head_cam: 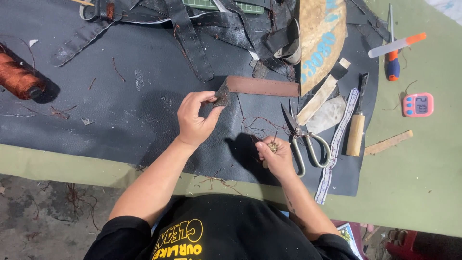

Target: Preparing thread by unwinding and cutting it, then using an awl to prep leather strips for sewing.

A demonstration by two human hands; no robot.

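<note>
The left hand (195,120) pinches the dark end of a brown strap (255,86), thumb and fingers clamped on it; the strap runs right across the black leather sheet (120,110). The right hand (275,156) is clenched around a small tool (272,146) with reddish thread (257,126) trailing up toward the strap. Scissors (303,137) lie just beside the right hand, an awl (357,130) further right, 1 thread spool (19,77) far left.
</note>
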